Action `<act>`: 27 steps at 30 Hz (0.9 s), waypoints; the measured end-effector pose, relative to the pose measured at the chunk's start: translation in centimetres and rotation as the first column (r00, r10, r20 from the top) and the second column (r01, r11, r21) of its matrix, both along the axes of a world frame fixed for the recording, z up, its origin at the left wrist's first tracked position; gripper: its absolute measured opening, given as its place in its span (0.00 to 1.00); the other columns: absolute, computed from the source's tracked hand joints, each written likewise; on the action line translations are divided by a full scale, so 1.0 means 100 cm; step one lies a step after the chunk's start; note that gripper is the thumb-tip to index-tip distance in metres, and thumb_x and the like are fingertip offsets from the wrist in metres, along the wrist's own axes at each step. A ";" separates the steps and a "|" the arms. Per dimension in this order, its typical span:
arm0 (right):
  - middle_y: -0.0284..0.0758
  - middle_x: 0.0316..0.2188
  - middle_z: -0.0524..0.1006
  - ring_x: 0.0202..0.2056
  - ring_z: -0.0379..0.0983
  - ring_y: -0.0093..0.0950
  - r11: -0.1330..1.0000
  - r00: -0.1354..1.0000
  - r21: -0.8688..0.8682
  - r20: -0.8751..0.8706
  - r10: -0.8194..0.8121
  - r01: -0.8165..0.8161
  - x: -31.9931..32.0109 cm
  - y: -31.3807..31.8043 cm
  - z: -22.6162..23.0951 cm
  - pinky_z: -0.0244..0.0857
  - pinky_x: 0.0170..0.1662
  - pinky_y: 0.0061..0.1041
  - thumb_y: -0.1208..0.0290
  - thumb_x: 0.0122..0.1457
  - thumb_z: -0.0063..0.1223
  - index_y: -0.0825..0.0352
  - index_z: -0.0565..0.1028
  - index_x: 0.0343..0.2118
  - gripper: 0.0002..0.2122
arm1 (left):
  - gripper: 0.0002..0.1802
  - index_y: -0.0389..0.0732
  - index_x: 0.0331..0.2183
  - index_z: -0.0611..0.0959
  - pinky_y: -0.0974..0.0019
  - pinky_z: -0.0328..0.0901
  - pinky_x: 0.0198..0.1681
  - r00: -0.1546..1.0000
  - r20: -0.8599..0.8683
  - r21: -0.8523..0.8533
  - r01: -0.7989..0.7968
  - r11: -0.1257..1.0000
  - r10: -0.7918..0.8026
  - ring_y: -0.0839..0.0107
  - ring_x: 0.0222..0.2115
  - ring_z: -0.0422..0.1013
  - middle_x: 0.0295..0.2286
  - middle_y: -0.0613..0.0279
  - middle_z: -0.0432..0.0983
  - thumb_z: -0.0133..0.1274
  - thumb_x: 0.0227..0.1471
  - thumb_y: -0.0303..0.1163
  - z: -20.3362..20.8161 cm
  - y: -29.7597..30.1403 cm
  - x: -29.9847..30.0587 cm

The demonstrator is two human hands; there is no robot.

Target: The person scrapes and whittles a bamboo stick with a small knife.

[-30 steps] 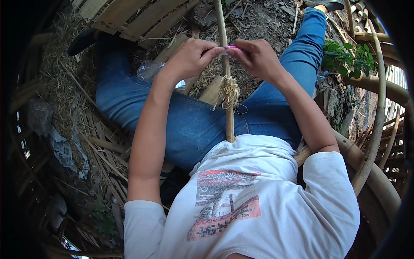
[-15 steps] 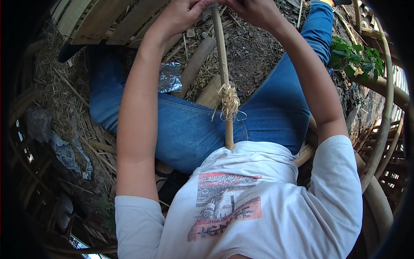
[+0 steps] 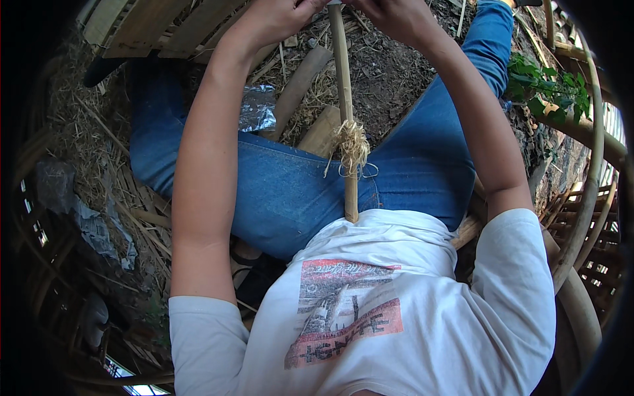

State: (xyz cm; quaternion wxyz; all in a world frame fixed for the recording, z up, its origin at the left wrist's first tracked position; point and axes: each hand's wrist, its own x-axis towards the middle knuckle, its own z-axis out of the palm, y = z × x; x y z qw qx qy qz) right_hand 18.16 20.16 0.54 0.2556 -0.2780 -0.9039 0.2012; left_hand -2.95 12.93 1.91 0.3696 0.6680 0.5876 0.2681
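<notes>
A long wooden stick (image 3: pixel 343 79) runs from the waist of my white shirt up to the top edge, between my two hands. A tuft of curled wood shavings (image 3: pixel 353 145) clings to its lower half. My left hand (image 3: pixel 281 18) is closed at the left of the stick's far end, thumb toward it. On the other side my right hand (image 3: pixel 393 18) is closed too, its fingers bent inward. A small pale bit of something shows between them at the stick. The top edge cuts off most fingers, so what they grip is hidden.
My jeans-clad legs (image 3: pixel 284 185) spread on littered ground. Between them lie cut wood pieces (image 3: pixel 300 82) and a shiny foil wrapper (image 3: pixel 256 109). A slatted wooden panel (image 3: pixel 152 26) stands upper left; a leafy plant (image 3: pixel 548 89) and curved poles (image 3: pixel 591 165) are at right.
Both hands have risen slightly toward the top edge. The left forearm has shifted a little left, and the far end of the stick slightly right.
</notes>
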 end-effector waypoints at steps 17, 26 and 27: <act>0.46 0.20 0.75 0.23 0.75 0.45 0.995 1.000 -0.102 -0.003 0.019 -0.019 0.010 -0.029 -0.001 0.66 0.27 0.39 0.63 0.65 0.54 0.66 0.80 0.31 0.12 | 0.19 0.34 0.31 0.85 0.60 0.62 0.26 0.997 -0.055 -0.030 0.056 0.998 -0.058 0.72 0.18 0.65 0.16 0.56 0.69 0.50 0.64 0.39 0.001 -0.019 0.004; 0.43 0.19 0.75 0.20 0.72 0.40 0.990 1.000 -0.139 0.016 0.021 -0.018 0.023 -0.048 -0.018 0.64 0.25 0.35 0.63 0.66 0.54 0.66 0.81 0.35 0.11 | 0.19 0.34 0.30 0.82 0.65 0.59 0.24 0.990 -0.035 -0.051 0.136 0.989 -0.138 0.77 0.18 0.62 0.16 0.64 0.67 0.51 0.65 0.40 -0.012 -0.038 0.005; 0.40 0.18 0.75 0.16 0.69 0.33 0.988 0.996 -0.156 0.084 0.018 -0.005 0.026 -0.051 -0.022 0.62 0.23 0.32 0.63 0.67 0.53 0.66 0.81 0.40 0.11 | 0.20 0.34 0.28 0.80 0.69 0.54 0.22 0.985 0.031 -0.011 0.168 0.986 -0.167 0.83 0.19 0.56 0.16 0.75 0.62 0.50 0.67 0.40 -0.021 -0.043 0.004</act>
